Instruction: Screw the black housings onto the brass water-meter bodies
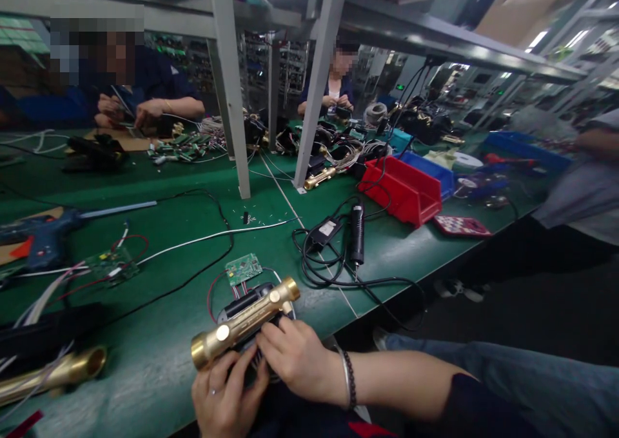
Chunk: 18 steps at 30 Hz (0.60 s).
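Note:
A brass tube assembly (pixel 246 322) lies slantwise at the table's front edge, over a black housing (pixel 246 301). My left hand (pixel 229 389) is just below the tube's left end, its fingers bent and pressed on a dark part with thin wires. From the right, my right hand (pixel 300 354) reaches in, fingers closed together on the same dark part beneath the tube. What the fingertips pinch is mostly hidden. A green circuit board (pixel 243 269) sits behind the housing, joined to it by red and white wires.
Black electric screwdriver (pixel 357 235) with coiled cable, red bin (pixel 403 189) and blue bin (pixel 430 170) stand to the right. Glue gun (pixel 48 238), another board (pixel 113 264) and a brass tube (pixel 72 367) lie left. Metal posts (pixel 232 89) rise behind; people sit across the table.

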Each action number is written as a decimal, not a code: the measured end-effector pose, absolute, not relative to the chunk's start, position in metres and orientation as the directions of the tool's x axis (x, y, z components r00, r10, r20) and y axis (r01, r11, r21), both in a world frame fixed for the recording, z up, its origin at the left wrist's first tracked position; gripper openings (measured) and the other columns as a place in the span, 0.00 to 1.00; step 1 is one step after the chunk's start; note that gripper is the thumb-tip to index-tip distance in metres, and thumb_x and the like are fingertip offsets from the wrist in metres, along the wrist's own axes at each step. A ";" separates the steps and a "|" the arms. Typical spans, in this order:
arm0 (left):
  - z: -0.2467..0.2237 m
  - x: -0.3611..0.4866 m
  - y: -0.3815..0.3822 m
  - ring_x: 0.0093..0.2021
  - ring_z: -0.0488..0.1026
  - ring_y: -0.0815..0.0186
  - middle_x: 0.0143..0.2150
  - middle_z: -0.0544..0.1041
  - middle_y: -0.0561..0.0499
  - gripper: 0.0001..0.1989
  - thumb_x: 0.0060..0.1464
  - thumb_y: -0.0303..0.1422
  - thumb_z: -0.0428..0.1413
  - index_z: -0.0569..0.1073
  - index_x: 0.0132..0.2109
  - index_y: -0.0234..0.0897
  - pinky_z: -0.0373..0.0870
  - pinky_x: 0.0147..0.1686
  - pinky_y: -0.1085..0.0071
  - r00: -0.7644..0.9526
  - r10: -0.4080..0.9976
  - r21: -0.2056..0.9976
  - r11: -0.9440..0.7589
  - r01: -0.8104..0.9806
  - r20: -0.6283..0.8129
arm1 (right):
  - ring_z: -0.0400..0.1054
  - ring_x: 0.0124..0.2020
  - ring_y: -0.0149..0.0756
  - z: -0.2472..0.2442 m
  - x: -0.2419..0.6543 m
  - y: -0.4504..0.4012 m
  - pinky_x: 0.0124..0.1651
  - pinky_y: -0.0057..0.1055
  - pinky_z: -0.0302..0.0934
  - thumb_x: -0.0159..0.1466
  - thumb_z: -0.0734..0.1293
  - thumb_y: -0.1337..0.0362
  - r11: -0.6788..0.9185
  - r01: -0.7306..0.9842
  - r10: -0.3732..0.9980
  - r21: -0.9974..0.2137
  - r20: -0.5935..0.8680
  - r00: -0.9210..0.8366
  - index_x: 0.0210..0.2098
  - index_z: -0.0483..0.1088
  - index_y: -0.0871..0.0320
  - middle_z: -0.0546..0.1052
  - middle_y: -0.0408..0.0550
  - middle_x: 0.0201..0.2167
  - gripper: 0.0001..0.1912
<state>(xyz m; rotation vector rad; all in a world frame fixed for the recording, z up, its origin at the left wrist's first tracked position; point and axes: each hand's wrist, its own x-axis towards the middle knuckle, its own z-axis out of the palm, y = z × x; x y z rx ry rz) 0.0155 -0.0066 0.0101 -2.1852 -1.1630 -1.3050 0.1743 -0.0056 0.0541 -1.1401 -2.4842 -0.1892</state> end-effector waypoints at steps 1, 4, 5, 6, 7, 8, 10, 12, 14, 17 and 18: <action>0.010 0.015 -0.007 0.30 0.66 0.65 0.32 0.70 0.47 0.02 0.55 0.29 0.58 0.74 0.36 0.35 0.60 0.32 0.67 0.245 0.475 0.112 -0.605 0.788 0.845 | 0.58 0.28 0.38 0.054 0.175 -0.005 0.23 0.33 0.48 0.63 0.59 0.72 0.666 0.745 0.687 -0.037 0.420 -0.593 0.35 0.68 0.64 0.69 0.49 0.30 0.06; 0.009 0.015 -0.007 0.29 0.66 0.65 0.32 0.70 0.48 0.02 0.54 0.29 0.58 0.74 0.36 0.34 0.59 0.31 0.67 0.248 0.482 0.106 -0.594 0.797 0.840 | 0.58 0.27 0.37 0.054 0.176 -0.004 0.23 0.32 0.47 0.64 0.57 0.72 0.705 0.709 0.641 -0.016 0.443 -0.627 0.32 0.67 0.63 0.69 0.49 0.30 0.08; 0.009 0.015 -0.007 0.29 0.66 0.66 0.32 0.70 0.48 0.02 0.54 0.29 0.59 0.74 0.36 0.35 0.60 0.31 0.67 0.247 0.483 0.106 -0.592 0.799 0.840 | 0.57 0.27 0.37 0.054 0.177 -0.003 0.22 0.32 0.46 0.64 0.57 0.72 0.714 0.700 0.628 -0.008 0.449 -0.635 0.31 0.67 0.63 0.69 0.49 0.29 0.09; 0.009 0.015 -0.007 0.29 0.66 0.66 0.32 0.70 0.48 0.02 0.54 0.28 0.59 0.74 0.36 0.35 0.60 0.31 0.67 0.246 0.482 0.105 -0.592 0.799 0.841 | 0.57 0.26 0.37 0.054 0.177 -0.003 0.22 0.32 0.45 0.64 0.56 0.72 0.720 0.694 0.617 0.001 0.456 -0.641 0.31 0.67 0.63 0.69 0.49 0.28 0.09; 0.009 0.015 -0.007 0.29 0.66 0.66 0.32 0.70 0.48 0.02 0.54 0.29 0.59 0.74 0.36 0.35 0.60 0.31 0.67 0.245 0.481 0.105 -0.592 0.799 0.842 | 0.57 0.26 0.37 0.054 0.177 -0.002 0.22 0.32 0.45 0.64 0.56 0.72 0.721 0.693 0.612 0.010 0.460 -0.643 0.30 0.67 0.62 0.69 0.49 0.28 0.10; 0.009 0.015 -0.007 0.29 0.66 0.67 0.32 0.70 0.49 0.02 0.54 0.29 0.59 0.74 0.36 0.35 0.60 0.32 0.67 0.244 0.481 0.107 -0.593 0.798 0.842 | 0.57 0.26 0.37 0.053 0.177 -0.002 0.21 0.32 0.44 0.64 0.56 0.72 0.720 0.694 0.610 0.017 0.461 -0.644 0.30 0.67 0.62 0.68 0.49 0.27 0.10; 0.009 0.015 -0.007 0.29 0.67 0.67 0.32 0.70 0.49 0.02 0.54 0.29 0.58 0.74 0.36 0.36 0.60 0.32 0.68 0.237 0.484 0.113 -0.589 0.800 0.842 | 0.57 0.26 0.37 0.051 0.176 -0.002 0.22 0.32 0.45 0.65 0.56 0.72 0.708 0.705 0.620 0.023 0.457 -0.638 0.32 0.67 0.63 0.69 0.49 0.28 0.10; 0.009 0.015 -0.007 0.29 0.67 0.68 0.31 0.70 0.50 0.02 0.54 0.29 0.58 0.74 0.36 0.37 0.61 0.32 0.68 0.234 0.493 0.120 -0.586 0.802 0.838 | 0.57 0.26 0.36 0.047 0.174 -0.004 0.22 0.33 0.46 0.66 0.55 0.71 0.690 0.724 0.634 0.012 0.473 -0.612 0.36 0.68 0.65 0.71 0.51 0.30 0.11; 0.009 0.015 -0.007 0.28 0.67 0.67 0.31 0.70 0.49 0.02 0.53 0.29 0.59 0.74 0.36 0.36 0.61 0.32 0.68 0.239 0.495 0.115 -0.583 0.804 0.835 | 0.57 0.26 0.37 0.045 0.172 -0.007 0.24 0.33 0.48 0.67 0.53 0.71 0.669 0.742 0.654 -0.042 0.509 -0.560 0.39 0.69 0.65 0.71 0.51 0.31 0.14; 0.010 0.016 -0.009 0.28 0.68 0.66 0.30 0.71 0.50 0.04 0.51 0.30 0.60 0.75 0.36 0.36 0.61 0.32 0.68 0.238 0.506 0.113 -0.569 0.815 0.829 | 0.59 0.28 0.37 0.046 0.172 -0.009 0.26 0.33 0.51 0.69 0.51 0.69 0.631 0.754 0.707 -0.181 0.534 -0.463 0.37 0.70 0.63 0.71 0.49 0.29 0.17; 0.010 0.016 -0.010 0.28 0.68 0.66 0.30 0.71 0.50 0.04 0.51 0.30 0.60 0.75 0.36 0.37 0.61 0.32 0.68 0.232 0.514 0.123 -0.565 0.816 0.826 | 0.59 0.28 0.37 0.047 0.172 -0.010 0.27 0.32 0.51 0.69 0.51 0.69 0.624 0.753 0.718 -0.208 0.533 -0.447 0.36 0.70 0.63 0.71 0.49 0.28 0.18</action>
